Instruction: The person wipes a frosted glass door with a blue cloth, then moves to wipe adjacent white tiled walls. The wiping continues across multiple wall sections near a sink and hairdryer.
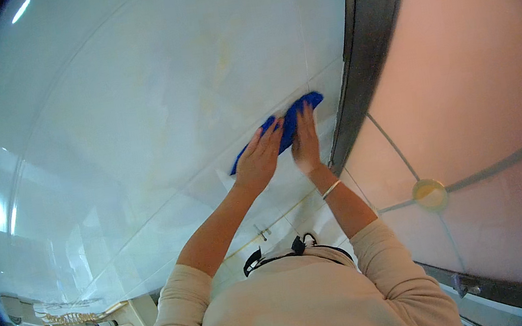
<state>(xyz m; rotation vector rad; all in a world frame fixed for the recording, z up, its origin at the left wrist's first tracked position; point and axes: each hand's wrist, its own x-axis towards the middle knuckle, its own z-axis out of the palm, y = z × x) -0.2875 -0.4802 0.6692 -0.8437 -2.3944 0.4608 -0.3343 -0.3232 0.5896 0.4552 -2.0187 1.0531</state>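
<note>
Both my hands press a blue cloth (291,123) flat against a glossy, pale tiled wall (172,100), low on it and near a dark metal frame. My left hand (260,155) lies on the cloth's left half with its fingers stretched out and close together. On the right half rests my right hand (305,139), its fingers extended upward and partly blurred; a light bangle (331,189) circles that wrist. The cloth sticks out beyond the fingers at both ends. What lies under the palms is hidden.
The dark frame (370,47) runs down just right of the cloth. Beyond it is a pinkish panel with grey lines and a round yellowish fitting (429,194). A small metal valve or tap (263,232) is low on the wall. Appliances with wires stand at the lower left.
</note>
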